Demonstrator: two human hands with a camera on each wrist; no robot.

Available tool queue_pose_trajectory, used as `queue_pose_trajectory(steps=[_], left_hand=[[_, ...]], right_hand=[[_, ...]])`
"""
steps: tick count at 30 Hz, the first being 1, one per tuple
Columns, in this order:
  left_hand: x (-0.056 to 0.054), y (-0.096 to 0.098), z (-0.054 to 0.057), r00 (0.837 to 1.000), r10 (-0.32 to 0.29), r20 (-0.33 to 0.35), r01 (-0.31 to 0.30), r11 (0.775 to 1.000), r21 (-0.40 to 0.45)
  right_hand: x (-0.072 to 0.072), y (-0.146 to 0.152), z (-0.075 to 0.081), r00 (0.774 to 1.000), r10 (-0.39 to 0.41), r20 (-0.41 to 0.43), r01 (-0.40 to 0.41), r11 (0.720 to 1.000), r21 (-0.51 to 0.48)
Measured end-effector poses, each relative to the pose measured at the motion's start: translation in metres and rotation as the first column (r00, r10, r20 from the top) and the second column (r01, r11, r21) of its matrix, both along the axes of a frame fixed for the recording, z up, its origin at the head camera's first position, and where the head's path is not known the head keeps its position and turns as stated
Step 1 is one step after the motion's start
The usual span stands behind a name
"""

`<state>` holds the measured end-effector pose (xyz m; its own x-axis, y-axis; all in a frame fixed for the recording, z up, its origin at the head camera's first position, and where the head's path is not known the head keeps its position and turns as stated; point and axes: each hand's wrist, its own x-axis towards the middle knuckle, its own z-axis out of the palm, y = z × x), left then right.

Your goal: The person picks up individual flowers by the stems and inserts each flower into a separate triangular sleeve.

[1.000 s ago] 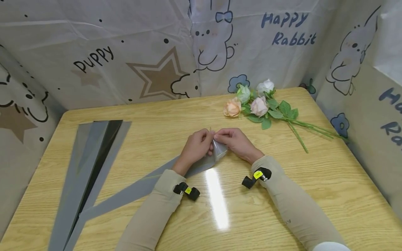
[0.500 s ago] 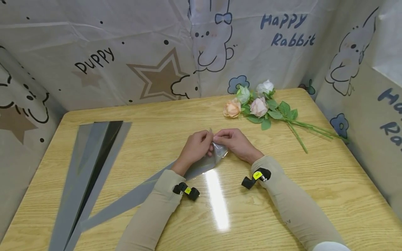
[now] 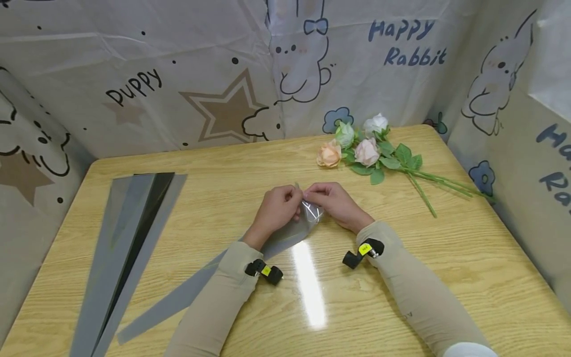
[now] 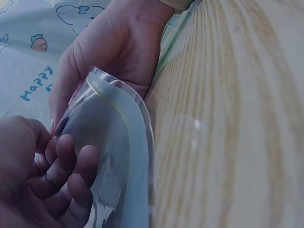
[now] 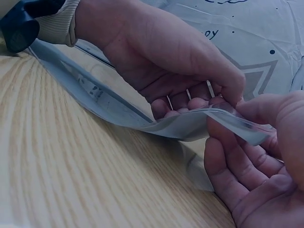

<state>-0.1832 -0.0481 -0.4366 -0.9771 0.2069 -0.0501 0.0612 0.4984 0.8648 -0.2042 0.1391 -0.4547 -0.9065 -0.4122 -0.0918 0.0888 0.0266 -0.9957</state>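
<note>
A long, tapering flower sleeve (image 3: 178,292) of grey translucent film lies slantwise under my left forearm. Its wide end is raised between both hands, and clear film bulges below the fingertips. My left hand (image 3: 278,208) pinches the rim of this end between thumb and curled fingers. Facing it, my right hand (image 3: 332,201) pinches the same rim with thumb and forefinger. A yellowish line and small print run along the sleeve's rim (image 4: 111,97) in the left wrist view. From the right wrist view, the film (image 5: 185,124) passes between the fingers of the two hands.
More grey flower sleeves (image 3: 100,263), with a black strip (image 3: 142,228) among them, lie on the table's left side. Several artificial roses (image 3: 367,151) with green stems (image 3: 441,182) lie at the back right. Printed cloth (image 3: 214,59) hangs behind the wooden table (image 3: 379,307).
The sleeve's narrow tail has swung toward the table's front edge, off the other sleeves. Film at the wide end has shifted and bulges differently. Both hands stay almost in place.
</note>
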Motion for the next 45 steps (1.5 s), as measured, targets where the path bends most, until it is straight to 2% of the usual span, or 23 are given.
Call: queue_pose_trajectory(steps=[20, 35, 39, 45], left_hand=[[0.002, -0.003, 0.003, 0.999, 0.013, -0.045, -0.013, 1.0, -0.002], [0.003, -0.005, 0.013, 0.995, -0.035, -0.096, 0.031, 0.999, -0.04], [0.004, -0.004, 0.016, 0.993, -0.051, -0.11, 0.044, 0.997, -0.066], [0.006, -0.004, 0.022, 0.98, -0.078, -0.183, 0.055, 0.99, -0.128]], right_hand=[[0.001, -0.003, 0.0, 0.999, -0.033, -0.008, 0.033, 0.999, 0.009], [0.0, -0.002, 0.002, 0.999, -0.037, -0.013, 0.036, 0.999, -0.005], [0.002, -0.002, 0.003, 0.998, -0.049, -0.042, 0.05, 0.999, 0.019], [0.003, -0.002, 0.005, 0.995, -0.049, -0.088, 0.061, 0.99, 0.129]])
